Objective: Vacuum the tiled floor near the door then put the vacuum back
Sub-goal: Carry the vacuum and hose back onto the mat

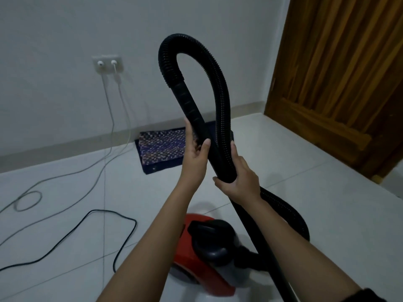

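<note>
Hose [221, 88] loops upward, wand [190, 103] slanting down-right; left hand [195, 158] grips wand, right hand [242, 179] grips hose.

My left hand [196, 155] gripping the rigid black handle [186, 101], my right hand [238, 178] curled round the ribbed hose [221, 83] looping overhead, red vacuum [196, 264] on white tiled floor [305, 160] beneath my arms, black cord [93, 211] at left, patterned mat [161, 149] against wall, wooden door [338, 83] at right.

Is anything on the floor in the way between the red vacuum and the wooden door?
Only the hose of the vacuum loops on the tiles there. The patterned mat lies by the wall left of the door, and the cords lie farther left, off that path.
</note>
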Tool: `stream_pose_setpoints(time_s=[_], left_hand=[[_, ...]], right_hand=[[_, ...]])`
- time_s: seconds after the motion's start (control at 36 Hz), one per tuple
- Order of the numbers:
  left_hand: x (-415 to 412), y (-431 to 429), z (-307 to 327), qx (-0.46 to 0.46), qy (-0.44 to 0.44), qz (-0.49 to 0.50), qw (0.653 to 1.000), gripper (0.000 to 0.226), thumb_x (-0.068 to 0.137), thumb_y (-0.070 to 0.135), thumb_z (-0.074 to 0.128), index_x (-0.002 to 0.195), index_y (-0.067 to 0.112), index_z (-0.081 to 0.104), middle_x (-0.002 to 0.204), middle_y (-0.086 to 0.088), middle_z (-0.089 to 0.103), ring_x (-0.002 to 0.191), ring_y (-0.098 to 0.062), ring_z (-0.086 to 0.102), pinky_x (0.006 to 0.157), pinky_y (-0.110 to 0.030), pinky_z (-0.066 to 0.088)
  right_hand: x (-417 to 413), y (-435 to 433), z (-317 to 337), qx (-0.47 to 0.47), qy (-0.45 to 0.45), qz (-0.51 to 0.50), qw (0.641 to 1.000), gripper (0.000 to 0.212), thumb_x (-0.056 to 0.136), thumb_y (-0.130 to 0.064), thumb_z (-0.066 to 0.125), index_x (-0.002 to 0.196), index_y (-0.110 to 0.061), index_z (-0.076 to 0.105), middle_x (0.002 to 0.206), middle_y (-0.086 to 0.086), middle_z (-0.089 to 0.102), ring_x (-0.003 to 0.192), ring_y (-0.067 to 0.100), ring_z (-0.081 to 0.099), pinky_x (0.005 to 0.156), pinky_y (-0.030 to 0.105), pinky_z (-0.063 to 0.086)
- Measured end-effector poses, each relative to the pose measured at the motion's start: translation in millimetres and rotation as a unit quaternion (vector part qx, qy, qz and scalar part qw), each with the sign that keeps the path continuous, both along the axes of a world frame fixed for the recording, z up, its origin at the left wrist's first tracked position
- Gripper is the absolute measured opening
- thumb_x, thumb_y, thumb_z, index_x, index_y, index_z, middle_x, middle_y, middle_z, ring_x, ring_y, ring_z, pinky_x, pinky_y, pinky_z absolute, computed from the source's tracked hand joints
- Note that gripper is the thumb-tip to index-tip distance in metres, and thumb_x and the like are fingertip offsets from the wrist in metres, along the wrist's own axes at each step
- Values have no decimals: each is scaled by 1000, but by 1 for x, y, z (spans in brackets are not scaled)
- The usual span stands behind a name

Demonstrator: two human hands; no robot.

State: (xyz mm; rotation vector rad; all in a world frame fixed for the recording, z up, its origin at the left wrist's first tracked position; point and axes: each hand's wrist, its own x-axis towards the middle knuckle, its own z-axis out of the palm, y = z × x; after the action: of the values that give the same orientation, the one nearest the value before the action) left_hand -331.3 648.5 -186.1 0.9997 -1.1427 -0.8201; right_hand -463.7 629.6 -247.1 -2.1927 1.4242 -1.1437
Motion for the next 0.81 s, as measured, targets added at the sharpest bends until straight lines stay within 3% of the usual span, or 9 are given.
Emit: stream_pose_setpoints(time_s=[0.11, 0.19, 0.33, 0.44, 0.61, 0.69, 0.81], left_hand=[[13, -8, -12, 12, 2, 12, 1000, 72, 97, 17, 48, 145, 48, 4, 136, -22, 47, 122, -28, 53, 104, -50, 43], [20, -13, -19, 15, 0, 29, 999, 71, 96, 21, 48, 145, 48, 4, 141, -21, 42, 127, -28, 49, 106, -50, 41], [23, -18, -32, 13, 7, 49, 999, 72, 98, 17, 46, 147, 43, 1, 133, -16, 51, 120, -25, 54, 105, -47, 43], [22, -17, -47, 13, 28, 67, 997, 73, 98, 17, 47, 147, 43, 0, 129, -17, 54, 115, -20, 58, 102, -36, 47], [19, -8, -76, 22, 59, 107, 992, 72, 97, 19, 50, 146, 45, 4, 115, -2, 60, 101, -11, 64, 97, -31, 49], [22, -1, -93, 35, 98, 131, 986, 64, 98, 23, 47, 146, 45, 10, 114, -2, 60, 108, -11, 62, 100, -34, 47], [29, 11, -125, 51, 154, 190, 968, 47, 101, 23, 36, 145, 35, 21, 118, -3, 59, 114, -16, 60, 100, -28, 48]], right_hand=[[11, -12, -8, 22, 16, 26, 999, 105, 74, -42, 72, 152, -37, 2, 114, -5, 55, 91, 15, 61, 76, 33, 54], [17, -21, -13, 40, 15, 44, 998, 104, 74, -40, 73, 152, -38, 4, 112, -6, 55, 92, 16, 62, 79, 34, 55], [20, -31, -19, 50, 34, 69, 996, 103, 74, -39, 71, 151, -41, 3, 112, -4, 57, 91, 18, 61, 79, 37, 55], [20, -35, -27, 65, 53, 86, 993, 102, 74, -37, 71, 151, -43, 4, 107, -3, 57, 89, 17, 60, 78, 38, 55], [18, -35, -47, 84, 78, 115, 987, 102, 73, -36, 72, 151, -43, 6, 102, -5, 58, 86, 13, 60, 75, 33, 54], [20, -32, -57, 93, 92, 124, 984, 102, 73, -37, 71, 151, -43, 5, 100, -8, 57, 83, 11, 59, 73, 29, 52], [26, -30, -70, 96, 105, 140, 980, 102, 73, -37, 71, 152, -39, 7, 98, -7, 56, 81, 13, 59, 71, 29, 52]])
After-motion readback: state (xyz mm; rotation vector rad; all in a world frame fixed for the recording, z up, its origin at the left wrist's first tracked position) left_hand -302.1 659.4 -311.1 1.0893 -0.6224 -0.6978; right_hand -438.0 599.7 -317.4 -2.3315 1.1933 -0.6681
